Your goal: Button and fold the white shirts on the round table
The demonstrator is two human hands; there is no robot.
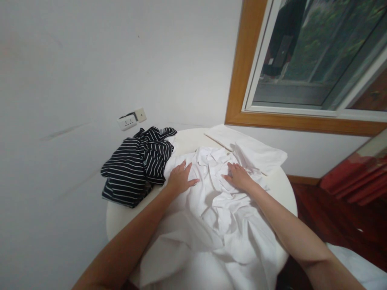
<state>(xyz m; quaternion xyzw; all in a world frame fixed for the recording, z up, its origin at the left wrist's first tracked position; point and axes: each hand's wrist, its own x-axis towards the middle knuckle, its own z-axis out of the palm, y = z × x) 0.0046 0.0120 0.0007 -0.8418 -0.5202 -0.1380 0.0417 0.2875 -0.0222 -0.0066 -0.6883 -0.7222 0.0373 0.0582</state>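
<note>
A rumpled white cloth garment (208,205) spreads over the round table and hangs toward me over the near side. My left hand (180,179) lies on its left upper part, fingers apart, palm down. On the right upper part rests my right hand (238,177), its fingers also spread and partly bent over the folds. Neither hand visibly grips the fabric. Just left of my left hand sits a pile of black-and-white striped clothing (133,169). Beyond my right hand lies a flatter folded white cloth (250,149).
The round white table (287,193) stands against a white wall (121,52) with a power socket (127,122). A wood-framed window (242,60) is at the upper right. Red fabric (356,177) hangs above the dark wooden floor (326,217); white material (356,262) shows at the lower right.
</note>
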